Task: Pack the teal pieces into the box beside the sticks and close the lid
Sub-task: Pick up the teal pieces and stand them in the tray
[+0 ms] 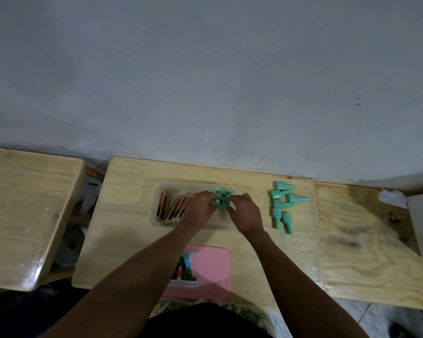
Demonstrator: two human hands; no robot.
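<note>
Our left hand (198, 209) and right hand (242, 211) pinch standing teal pieces (220, 196) in the box (193, 224), right of the sticks (174, 208). Crowding could topple them. Six more pieces (282, 203) lie to the right; the pink lid (210, 269) waits near us.

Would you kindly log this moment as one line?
both hands arranging teal pieces in box | loose teal pieces outside | lid off
</note>
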